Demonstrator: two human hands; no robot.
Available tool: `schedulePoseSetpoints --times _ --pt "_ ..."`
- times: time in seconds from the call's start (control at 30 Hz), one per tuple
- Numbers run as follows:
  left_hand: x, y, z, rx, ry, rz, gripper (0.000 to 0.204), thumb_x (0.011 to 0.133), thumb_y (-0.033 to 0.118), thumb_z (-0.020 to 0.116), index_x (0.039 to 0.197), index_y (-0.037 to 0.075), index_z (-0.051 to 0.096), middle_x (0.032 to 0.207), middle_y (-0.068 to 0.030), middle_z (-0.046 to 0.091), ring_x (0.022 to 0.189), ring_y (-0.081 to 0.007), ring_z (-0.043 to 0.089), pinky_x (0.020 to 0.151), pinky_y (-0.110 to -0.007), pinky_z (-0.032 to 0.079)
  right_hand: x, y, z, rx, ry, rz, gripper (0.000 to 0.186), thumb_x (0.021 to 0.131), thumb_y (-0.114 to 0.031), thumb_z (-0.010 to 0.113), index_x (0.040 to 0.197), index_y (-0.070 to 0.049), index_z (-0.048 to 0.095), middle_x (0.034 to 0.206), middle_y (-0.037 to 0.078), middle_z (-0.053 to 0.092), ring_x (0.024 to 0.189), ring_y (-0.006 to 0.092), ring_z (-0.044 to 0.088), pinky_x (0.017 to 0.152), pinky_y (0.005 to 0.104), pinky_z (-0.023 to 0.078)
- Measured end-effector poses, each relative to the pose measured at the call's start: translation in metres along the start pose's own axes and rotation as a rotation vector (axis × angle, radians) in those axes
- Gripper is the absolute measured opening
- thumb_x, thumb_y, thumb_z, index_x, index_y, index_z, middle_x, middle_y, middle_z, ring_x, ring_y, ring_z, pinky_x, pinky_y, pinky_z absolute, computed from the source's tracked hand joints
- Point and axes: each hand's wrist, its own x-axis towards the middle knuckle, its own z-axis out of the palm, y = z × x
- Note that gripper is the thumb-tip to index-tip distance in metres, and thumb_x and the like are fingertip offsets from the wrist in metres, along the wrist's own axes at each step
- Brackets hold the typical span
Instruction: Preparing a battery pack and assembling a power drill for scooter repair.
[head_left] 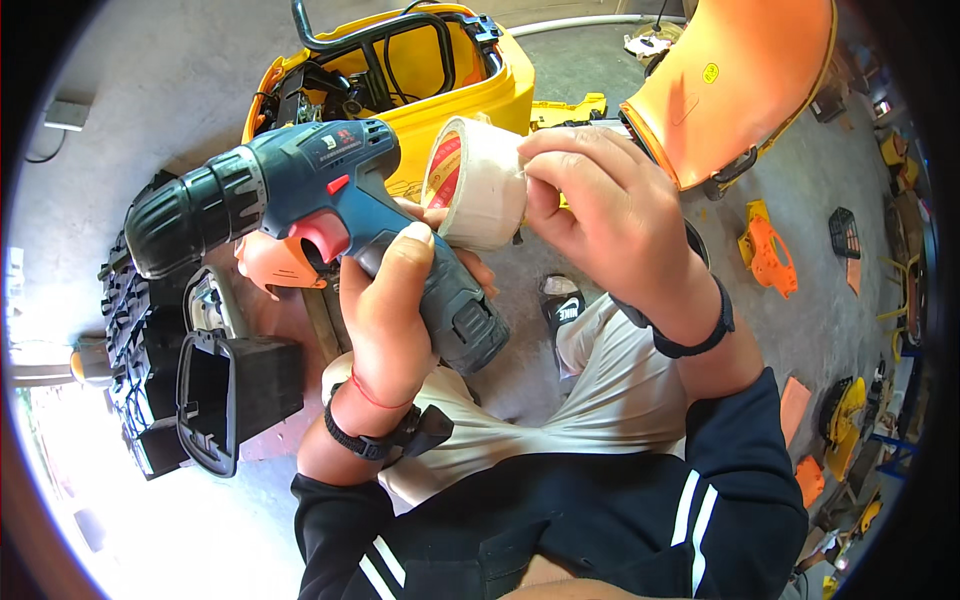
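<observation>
My left hand (385, 310) is wrapped around the grip of a blue and black cordless drill (300, 165), which points to the left. Its front end is black and the trigger is red. A finger of the same hand reaches toward a roll of whitish tape (488, 195) just right of the drill; how firmly it bears the roll is hidden. With thumb and fingers pinched together, my right hand (610, 205) grips the roll's outer edge at its upper right. The roll's red printed core faces left.
Beyond my hands stands a yellow machine body (490, 85) with black tubing. An orange curved cover (740, 80) sits at the upper right. Black plastic housings (265, 385) lie at the left. Orange parts (770, 255) are on the floor to the right, near cluttered shelves.
</observation>
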Motion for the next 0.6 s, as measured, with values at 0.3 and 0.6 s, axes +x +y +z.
schedulePoseSetpoints --times 0.3,0.6 --pt "-0.001 -0.001 0.0 0.114 -0.031 -0.102 0.03 0.09 0.026 0.051 0.11 0.003 0.052 0.07 -0.0172 0.063 0.058 -0.023 0.063 0.057 -0.033 0.054 0.007 0.033 -0.009 -0.007 0.025 -0.004 0.016 0.075 0.001 0.07 0.087 -0.004 0.061 0.089 0.009 0.067 0.079 0.0262 0.067 0.068 0.033 0.056" --pt "0.0 -0.01 0.002 -0.161 0.044 -0.337 0.035 0.088 0.031 0.055 0.111 0.005 0.05 0.075 -0.0149 0.06 0.061 -0.0245 0.064 0.058 -0.037 0.055 -0.008 0.035 -0.039 0.759 -0.345 0.642 0.033 0.084 -0.024 0.076 0.106 -0.002 0.067 0.101 0.009 0.067 0.089 0.0186 0.066 0.076 0.0286 0.053"
